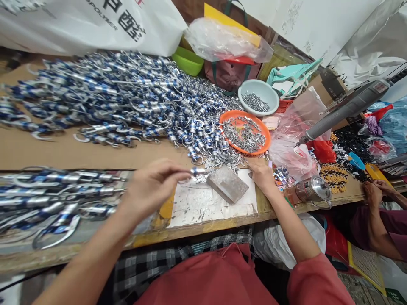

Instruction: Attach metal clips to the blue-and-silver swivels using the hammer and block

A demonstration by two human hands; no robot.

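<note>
My left fingers pinch a blue-and-silver fitting at the grey block's ten o'clock; my right hand is at its two o'clock, though I cannot tell whether those fingers pinch anything

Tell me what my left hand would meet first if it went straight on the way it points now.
Probably the grey block: your left hand points towards it, with the blue-and-silver piece it holds leading. Depth is unclear, so it might pass just above.
</note>
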